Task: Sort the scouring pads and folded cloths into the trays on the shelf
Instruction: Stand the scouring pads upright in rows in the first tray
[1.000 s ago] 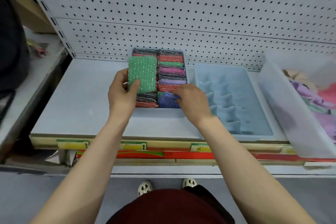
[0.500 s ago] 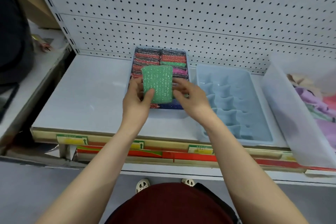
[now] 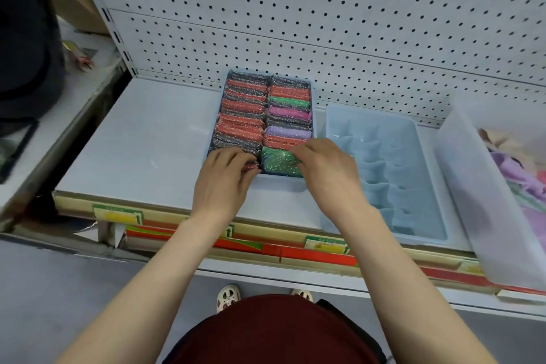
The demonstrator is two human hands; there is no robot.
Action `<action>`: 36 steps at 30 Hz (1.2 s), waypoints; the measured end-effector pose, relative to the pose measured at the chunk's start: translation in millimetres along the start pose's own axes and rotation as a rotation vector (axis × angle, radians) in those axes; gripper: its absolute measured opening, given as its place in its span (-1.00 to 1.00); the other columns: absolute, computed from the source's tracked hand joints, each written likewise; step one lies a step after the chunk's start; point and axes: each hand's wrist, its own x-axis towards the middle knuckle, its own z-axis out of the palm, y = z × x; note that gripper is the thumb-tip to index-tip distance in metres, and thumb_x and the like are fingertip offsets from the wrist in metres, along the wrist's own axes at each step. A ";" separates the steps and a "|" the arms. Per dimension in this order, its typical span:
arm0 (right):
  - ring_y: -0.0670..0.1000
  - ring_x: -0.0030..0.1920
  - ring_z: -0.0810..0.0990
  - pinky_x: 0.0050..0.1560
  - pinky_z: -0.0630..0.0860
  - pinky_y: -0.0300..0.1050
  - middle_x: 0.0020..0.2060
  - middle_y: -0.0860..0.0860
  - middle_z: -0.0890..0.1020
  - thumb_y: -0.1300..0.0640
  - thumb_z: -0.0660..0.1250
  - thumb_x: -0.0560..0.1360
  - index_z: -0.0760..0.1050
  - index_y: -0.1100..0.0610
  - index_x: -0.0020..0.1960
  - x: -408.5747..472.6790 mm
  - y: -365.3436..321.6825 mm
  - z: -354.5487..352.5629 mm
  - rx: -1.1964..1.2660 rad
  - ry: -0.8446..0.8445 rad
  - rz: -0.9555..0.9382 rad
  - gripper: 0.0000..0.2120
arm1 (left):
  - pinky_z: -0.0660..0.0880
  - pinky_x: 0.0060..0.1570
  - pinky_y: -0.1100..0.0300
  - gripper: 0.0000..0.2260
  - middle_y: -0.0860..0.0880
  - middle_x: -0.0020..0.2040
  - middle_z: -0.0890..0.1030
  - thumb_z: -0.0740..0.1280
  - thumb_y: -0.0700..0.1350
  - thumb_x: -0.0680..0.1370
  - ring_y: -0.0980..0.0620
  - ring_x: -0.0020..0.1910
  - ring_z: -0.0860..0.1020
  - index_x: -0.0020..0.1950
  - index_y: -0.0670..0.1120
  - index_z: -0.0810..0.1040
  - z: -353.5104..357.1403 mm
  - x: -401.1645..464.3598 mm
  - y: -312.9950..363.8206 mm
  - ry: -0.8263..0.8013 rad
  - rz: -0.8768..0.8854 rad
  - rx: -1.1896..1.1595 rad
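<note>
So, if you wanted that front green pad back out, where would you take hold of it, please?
Probably by its top edge, pinched from straight above. The green pad sits at the near end of the tray's right row, with the next pad packed against it behind and the tray wall close in front, so only its top shows. The right hand rests on it now; the left hand is on the left row.

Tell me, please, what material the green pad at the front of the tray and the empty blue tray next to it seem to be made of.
The green scouring pad looks like soft padding wrapped in a glittery metallic mesh: its surface sparkles with tiny bright points. The empty blue tray appears to be moulded plastic, smooth and slightly glossy, with wavy dividers formed in one piece. Neither can be confirmed from looks alone.
</note>
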 end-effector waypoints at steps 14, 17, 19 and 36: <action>0.09 -0.15 0.57 -0.13 0.49 0.01 -0.24 0.04 0.67 0.07 0.42 0.51 0.70 0.11 -0.14 9.6 -7.8 34.2 0.402 -0.249 0.125 -0.86 | 0.42 0.05 0.08 -0.87 0.04 -0.02 0.60 0.30 -0.03 0.58 -0.06 0.04 0.48 0.03 -0.01 0.61 0.3 -5.4 -2.9 0.010 -0.001 -0.033; 0.06 -0.09 0.53 -0.03 0.49 -0.03 -0.19 0.07 0.64 0.08 0.44 0.49 0.69 0.17 -0.09 12.9 -4.6 38.0 0.385 -0.137 0.148 -0.85 | 0.42 0.04 0.09 -0.84 0.06 -0.03 0.59 0.26 0.00 0.58 -0.04 0.03 0.48 0.01 0.00 0.62 -1.4 -4.8 -7.8 -0.001 0.014 -0.050; 0.10 0.07 0.49 0.11 0.45 -0.04 0.00 0.08 0.61 0.13 0.46 0.47 0.65 0.13 0.13 9.3 -7.2 44.6 0.297 -0.044 0.155 -0.75 | 0.43 0.03 0.09 -0.82 0.06 -0.04 0.59 0.24 0.02 0.58 -0.03 0.02 0.48 0.00 0.00 0.61 -2.0 -3.9 -8.9 -0.003 0.019 -0.054; 0.38 0.09 0.52 0.02 0.44 0.18 0.10 0.35 0.51 0.33 0.38 0.37 0.43 0.34 0.27 -47.5 121.5 16.5 -0.188 -0.118 0.963 -0.53 | 0.38 -0.03 0.04 -0.79 0.05 -0.08 0.58 0.21 0.03 0.52 -0.05 -0.04 0.50 -0.07 -0.02 0.60 4.1 8.9 -8.3 0.018 0.030 -0.045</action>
